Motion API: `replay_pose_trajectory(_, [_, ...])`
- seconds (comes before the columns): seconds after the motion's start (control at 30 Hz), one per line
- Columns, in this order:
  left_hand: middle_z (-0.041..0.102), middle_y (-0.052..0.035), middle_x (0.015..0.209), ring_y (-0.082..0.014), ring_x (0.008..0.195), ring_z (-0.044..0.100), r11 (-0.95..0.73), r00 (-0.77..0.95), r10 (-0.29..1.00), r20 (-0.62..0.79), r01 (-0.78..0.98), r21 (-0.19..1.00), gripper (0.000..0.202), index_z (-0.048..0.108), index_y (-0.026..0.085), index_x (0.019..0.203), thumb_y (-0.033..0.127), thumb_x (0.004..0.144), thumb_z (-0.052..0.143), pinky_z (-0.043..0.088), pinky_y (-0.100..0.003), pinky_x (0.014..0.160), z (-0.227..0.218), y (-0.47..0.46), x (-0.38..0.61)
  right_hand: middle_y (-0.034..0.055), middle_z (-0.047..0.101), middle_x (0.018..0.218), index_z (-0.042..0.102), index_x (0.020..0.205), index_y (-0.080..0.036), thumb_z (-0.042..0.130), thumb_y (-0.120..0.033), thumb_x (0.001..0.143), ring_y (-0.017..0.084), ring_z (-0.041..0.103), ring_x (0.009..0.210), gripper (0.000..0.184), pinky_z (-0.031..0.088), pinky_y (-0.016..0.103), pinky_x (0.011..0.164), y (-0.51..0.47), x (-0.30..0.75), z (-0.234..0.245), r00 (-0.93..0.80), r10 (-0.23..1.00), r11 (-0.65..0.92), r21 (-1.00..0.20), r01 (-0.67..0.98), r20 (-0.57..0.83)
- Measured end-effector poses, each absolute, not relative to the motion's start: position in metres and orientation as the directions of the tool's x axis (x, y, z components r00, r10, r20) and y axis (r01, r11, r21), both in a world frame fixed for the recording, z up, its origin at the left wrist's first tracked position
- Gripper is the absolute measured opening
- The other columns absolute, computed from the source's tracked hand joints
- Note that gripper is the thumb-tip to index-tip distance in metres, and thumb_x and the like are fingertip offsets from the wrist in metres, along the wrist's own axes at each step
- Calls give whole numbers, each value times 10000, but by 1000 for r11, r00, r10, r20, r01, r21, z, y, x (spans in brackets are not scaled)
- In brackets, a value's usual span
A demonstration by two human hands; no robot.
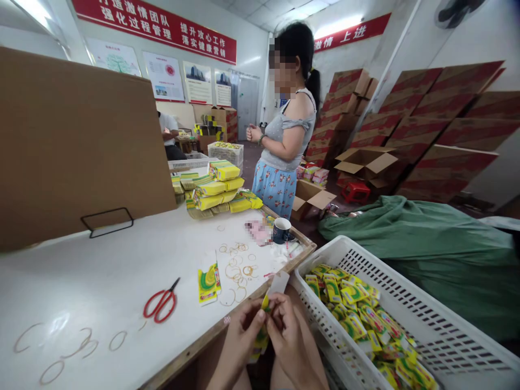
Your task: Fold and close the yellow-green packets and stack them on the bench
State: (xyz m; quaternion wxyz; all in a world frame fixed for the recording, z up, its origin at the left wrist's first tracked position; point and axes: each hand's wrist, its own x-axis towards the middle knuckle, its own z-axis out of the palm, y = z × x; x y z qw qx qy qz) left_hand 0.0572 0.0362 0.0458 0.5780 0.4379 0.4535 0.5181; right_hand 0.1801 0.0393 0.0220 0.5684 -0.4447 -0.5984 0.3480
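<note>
Both of my hands meet at the table's front edge, closed on a small yellow carton with a white flap standing up from it. My left hand pinches it from the left with thumb and fingers. From the other side my right hand grips the same carton. More yellow packaging shows below my hands, partly hidden by them. On the white table lies a flat yellow carton, close to my left hand. Several loose rubber bands are scattered beside it.
Red-handled scissors lie on the table. A white basket of filled yellow cartons stands at my right. Behind are stacked carton bundles, a mug, a large cardboard box and a standing person.
</note>
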Motion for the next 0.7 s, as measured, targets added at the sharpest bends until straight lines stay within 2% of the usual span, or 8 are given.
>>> replay_pose_trajectory(0.13, [729, -90, 874, -248, 864, 676, 347, 292, 925, -242, -394, 851, 543, 734, 181, 991, 625, 679, 721, 511, -339, 794, 39, 26, 61, 27, 593, 851, 562, 1034, -218, 574, -286, 887, 165, 612, 741, 163, 541, 254, 674, 39, 181, 25, -8, 935, 355, -934, 31, 355])
replay_pose_trajectory(0.27, [716, -96, 799, -238, 789, 677, 382, 421, 888, -183, -456, 804, 526, 733, 146, 974, 566, 660, 769, 494, -298, 705, 38, 26, 61, -2, 559, 759, 572, 978, -213, 592, -311, 882, 148, 582, 660, 138, 514, 229, 608, 38, 182, 32, -5, 935, 354, -935, 12, 354])
replay_pose_trajectory(0.4, [701, -75, 710, -202, 672, 659, 322, 328, 928, -177, -467, 824, 454, 730, 132, 906, 511, 662, 793, 485, -282, 656, 33, 30, 60, 13, 590, 795, 595, 997, -217, 584, -313, 890, 158, 594, 688, 144, 516, 242, 634, 37, 185, 30, -1, 933, 359, -931, 69, 360])
replay_pose_trajectory(0.53, [685, -44, 661, -149, 576, 605, 247, 99, 969, -227, -431, 868, 438, 710, 138, 800, 544, 654, 786, 461, -236, 559, 24, 31, 60, 90, 625, 1050, 561, 1226, -210, 629, -313, 859, 201, 608, 848, 387, 529, 308, 763, 40, 187, 22, 146, 894, 382, -891, 246, 423])
replay_pose_trajectory(0.57, [687, -42, 669, -150, 577, 603, 226, 50, 973, -225, -407, 885, 450, 705, 141, 797, 558, 647, 784, 464, -236, 554, 22, 32, 60, 101, 636, 1062, 593, 1191, -203, 627, -326, 861, 216, 613, 888, 354, 530, 320, 786, 41, 187, 21, 136, 894, 383, -884, 267, 428])
replay_pose_trajectory(0.63, [692, -40, 689, -163, 601, 619, 183, -22, 979, -203, -351, 918, 468, 698, 149, 803, 585, 650, 768, 489, -253, 584, 20, 32, 61, 89, 674, 938, 676, 959, -198, 589, -360, 888, 225, 628, 864, 197, 536, 312, 758, 44, 187, 21, 62, 908, 383, -882, 276, 413])
replay_pose_trajectory(0.7, [696, -44, 695, -183, 629, 639, 155, -52, 983, -177, -287, 945, 486, 690, 152, 803, 618, 669, 731, 516, -280, 633, 18, 34, 62, 61, 666, 769, 653, 739, -202, 547, -394, 913, 206, 626, 746, 280, 534, 281, 672, 46, 187, 23, 9, 918, 378, -883, 277, 396])
